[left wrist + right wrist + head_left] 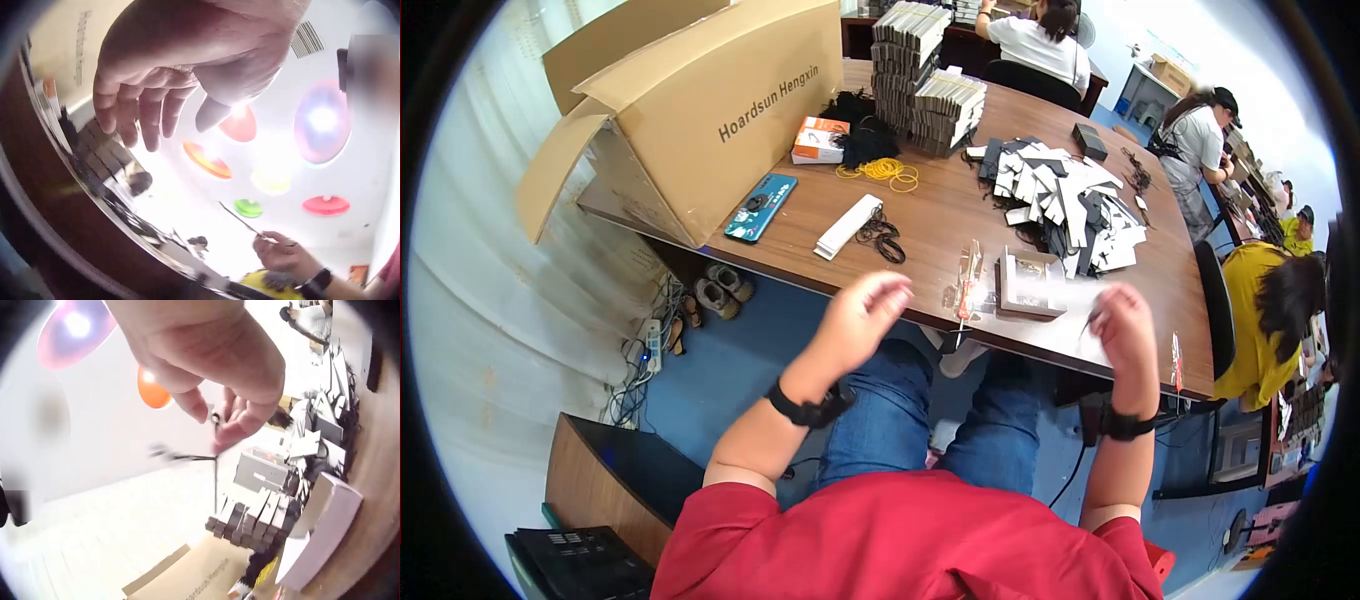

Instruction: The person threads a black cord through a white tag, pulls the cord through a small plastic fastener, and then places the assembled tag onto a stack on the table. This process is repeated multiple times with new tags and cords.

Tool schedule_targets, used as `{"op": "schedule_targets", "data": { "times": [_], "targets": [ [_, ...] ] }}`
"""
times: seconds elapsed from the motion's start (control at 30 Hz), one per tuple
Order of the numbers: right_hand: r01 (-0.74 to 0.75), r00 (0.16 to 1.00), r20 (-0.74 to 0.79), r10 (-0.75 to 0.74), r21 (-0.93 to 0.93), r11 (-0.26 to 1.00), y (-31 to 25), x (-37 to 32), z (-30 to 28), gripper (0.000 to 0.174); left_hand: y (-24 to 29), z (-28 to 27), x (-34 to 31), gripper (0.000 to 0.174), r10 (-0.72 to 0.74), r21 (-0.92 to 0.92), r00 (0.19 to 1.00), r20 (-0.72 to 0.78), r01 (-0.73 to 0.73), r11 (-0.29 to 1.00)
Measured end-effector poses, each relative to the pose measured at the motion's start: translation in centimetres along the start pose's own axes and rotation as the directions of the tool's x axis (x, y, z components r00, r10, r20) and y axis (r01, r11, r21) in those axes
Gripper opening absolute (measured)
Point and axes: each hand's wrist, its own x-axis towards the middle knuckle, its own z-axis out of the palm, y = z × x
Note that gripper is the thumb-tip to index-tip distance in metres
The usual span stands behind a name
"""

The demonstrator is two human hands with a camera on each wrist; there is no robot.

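My right hand (1125, 325) is raised over the table's front edge, to the right of an open small white box (1032, 305). Between thumb and fingers it pinches a thin black cord (216, 481); one strand hangs straight and another sticks out sideways with a blurred end. My left hand (865, 320) hovers at the front edge with loosely bent fingers and holds nothing, as the left wrist view also shows. Nearest to it on the table lie a long white box (848, 228) and a small bundle of black cord (885, 240). A clear plastic packet (967, 280) lies left of the open box.
A heap of white and black pieces (1065, 205) covers the right middle. Behind are tall stacks of flat boxes (905, 70), yellow bands (890, 173) and an orange-white box (820, 140). A large carton (730, 110) and a teal phone-shaped item (760, 207) stand left. Other people sit beyond.
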Motion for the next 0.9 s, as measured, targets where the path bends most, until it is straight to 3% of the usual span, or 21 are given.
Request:
{"op": "schedule_targets", "data": {
  "times": [0.03,0.07,0.1,0.17,0.2,0.23,0.3,0.43,0.57,0.67,0.77,0.8,0.83,0.9],
  "targets": [
    [0.073,0.977,0.182,-0.112,0.209,0.975,1.0,2.9,-3.7,0.013,-0.4,-1.4,0.9,0.024,0.012,0.106,0.994,-0.105,-0.001,0.994],
    [0.101,0.992,0.05,-0.115,0.224,0.969,0.4,3.2,-2.8,0.025,-0.9,-3.0,1.9,0.025,0.147,0.389,0.976,-0.163,-0.073,0.918],
    [0.136,0.989,-0.083,-0.119,0.235,0.962,-0.2,3.3,-1.7,0.038,-1.6,-4.3,2.7,0.027,0.295,0.642,0.938,-0.181,-0.115,0.758],
    [0.292,0.904,-0.261,-0.338,-0.199,0.936,2.1,4.1,-1.5,0.06,-3.6,-5.7,4.1,0.04,0.347,0.789,0.892,-0.289,0.016,0.615],
    [0.342,0.897,-0.181,-0.403,-0.292,0.893,3.6,3.8,-1.8,0.065,-4.3,-6.2,4.4,0.042,0.337,0.819,0.887,-0.316,0.076,0.568],
    [0.296,0.871,-0.185,-0.454,-0.542,0.787,5.0,2.9,-1.3,0.061,-5.2,-6.7,4.8,0.044,0.319,0.841,0.888,-0.332,0.125,0.526],
    [0.314,0.868,-0.068,-0.492,-0.692,0.65,5.5,-0.9,1.4,0.056,-6.2,-7.0,5.1,0.041,0.215,0.833,0.904,-0.37,0.22,0.507],
    [0.402,0.851,0.026,-0.525,-0.676,0.618,7.6,-5.8,4.3,0.037,-6.3,-7.2,5.7,0.032,0.198,0.807,0.898,-0.392,0.233,0.542],
    [0.416,0.86,0.085,-0.504,-0.689,0.593,7.9,-8.2,4.6,0.032,-6.5,-7.8,6.0,0.025,0.207,0.716,0.866,-0.456,0.219,0.663],
    [0.382,0.877,0.054,-0.478,-0.682,0.624,6.6,-9.3,4.8,0.029,-6.1,-8.6,6.0,0.025,0.282,0.672,0.819,-0.501,0.162,0.723],
    [0.429,0.838,0.078,-0.54,-0.705,0.565,6.3,-9.6,5.0,0.03,-4.4,-8.9,5.0,0.028,0.431,0.664,0.741,-0.515,0.027,0.748],
    [0.483,0.795,0.135,-0.591,-0.731,0.483,6.3,-9.7,5.1,0.032,-4.1,-8.7,4.5,0.029,0.442,0.588,0.723,-0.531,-0.061,0.806],
    [0.535,0.77,0.182,-0.611,-0.706,0.464,6.3,-9.7,5.4,0.034,-1.8,-7.1,3.4,0.03,0.439,0.565,0.722,-0.535,-0.08,0.821],
    [0.635,0.692,0.307,-0.653,-0.689,0.349,5.5,-10.1,6.8,0.04,3.0,-3.6,0.2,0.032,0.356,0.471,0.861,-0.363,-0.16,0.867]
  ]
}}
